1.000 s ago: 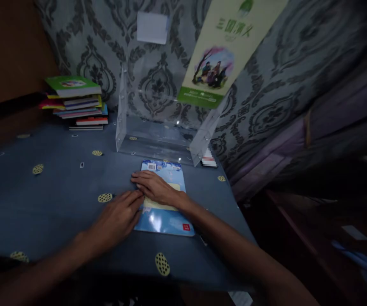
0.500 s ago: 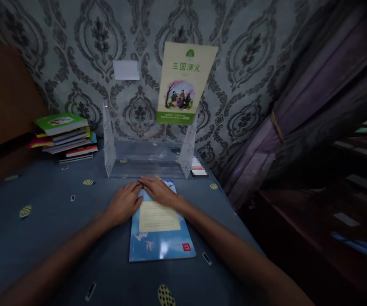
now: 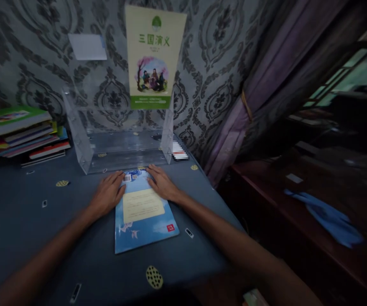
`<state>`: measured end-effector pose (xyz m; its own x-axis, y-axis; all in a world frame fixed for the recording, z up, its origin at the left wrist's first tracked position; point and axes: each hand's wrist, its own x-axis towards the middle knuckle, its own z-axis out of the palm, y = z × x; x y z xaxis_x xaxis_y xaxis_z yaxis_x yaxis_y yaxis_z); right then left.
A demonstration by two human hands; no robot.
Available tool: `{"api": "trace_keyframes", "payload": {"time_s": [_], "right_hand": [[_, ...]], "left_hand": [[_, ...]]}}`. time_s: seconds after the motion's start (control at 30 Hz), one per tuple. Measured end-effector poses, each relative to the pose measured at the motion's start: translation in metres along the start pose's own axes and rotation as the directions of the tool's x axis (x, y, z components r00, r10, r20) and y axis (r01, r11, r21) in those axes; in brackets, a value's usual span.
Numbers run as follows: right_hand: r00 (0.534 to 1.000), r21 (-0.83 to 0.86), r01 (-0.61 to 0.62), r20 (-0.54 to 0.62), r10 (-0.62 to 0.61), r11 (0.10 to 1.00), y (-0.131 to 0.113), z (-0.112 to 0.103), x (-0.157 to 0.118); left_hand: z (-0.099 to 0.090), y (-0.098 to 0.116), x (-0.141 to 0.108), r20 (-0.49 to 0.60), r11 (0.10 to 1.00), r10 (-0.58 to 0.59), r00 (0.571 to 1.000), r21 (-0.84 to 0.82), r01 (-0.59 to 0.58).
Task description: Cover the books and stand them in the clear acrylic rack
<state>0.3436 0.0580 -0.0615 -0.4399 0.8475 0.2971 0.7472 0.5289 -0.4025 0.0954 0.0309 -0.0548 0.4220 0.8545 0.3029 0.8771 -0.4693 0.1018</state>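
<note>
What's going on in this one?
A person has both hands on a blue book lying on a table: the left hand at its far left edge, the right hand at its far right. Just beyond stands a clear rack, with a cream-and-green book upright at its upper right. A stack of books sits to the left.

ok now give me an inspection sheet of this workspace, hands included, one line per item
Surface: blue tablecloth printed with yellow spotted ovals.
Job's things: blue book, barcode showing, lying in front of a transparent rack.
Clutter: uneven stack of books at left; book titled 三国演义 upright at the rack; pixelated item beside the rack, identity unclear.
Hands: left hand open at the blue book's upper left edge; right hand open at its upper right.
Cables: nothing seen.
Surroundings: patterned wallpaper, tied-back purple curtain, blue item at right, too dim to identify.
</note>
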Motion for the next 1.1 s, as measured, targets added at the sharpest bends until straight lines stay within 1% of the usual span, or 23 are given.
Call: {"api": "trace_keyframes", "payload": {"time_s": [0.17,0.33,0.43,0.57,0.67,0.87,1.1], "right_hand": [[0.999,-0.036,-0.043,0.012,0.043,0.998,-0.007,-0.004,0.002],[0.993,-0.034,-0.114,-0.040,0.113,0.993,-0.010,-0.006,-0.004],[0.989,-0.015,-0.142,-0.044,0.141,0.990,-0.010,-0.007,-0.008],[0.990,-0.018,-0.138,-0.022,0.138,0.990,-0.010,-0.008,-0.009],[0.992,-0.039,-0.127,-0.020,0.126,0.991,-0.011,-0.009,-0.009],[0.993,-0.061,-0.116,-0.022,0.115,0.991,-0.011,-0.008,-0.008],[0.995,-0.043,-0.095,-0.048,0.093,0.995,-0.004,-0.003,-0.010]], "left_hand": [[-0.001,0.000,0.002,0.014,1.000,0.001,1.000,0.013,-0.001],[-0.011,0.003,0.006,0.066,0.998,0.016,0.998,0.055,-0.020],[-0.011,0.001,0.008,0.084,0.999,0.034,0.996,0.022,-0.036],[-0.007,-0.006,0.009,0.084,0.997,0.063,0.995,-0.059,-0.058],[-0.007,-0.007,0.011,0.108,0.994,0.084,0.991,-0.081,-0.076],[-0.012,0.005,0.025,0.163,0.990,0.136,0.977,-0.052,-0.129],[-0.001,0.015,0.043,0.152,0.965,0.249,0.956,-0.117,-0.233]]}}
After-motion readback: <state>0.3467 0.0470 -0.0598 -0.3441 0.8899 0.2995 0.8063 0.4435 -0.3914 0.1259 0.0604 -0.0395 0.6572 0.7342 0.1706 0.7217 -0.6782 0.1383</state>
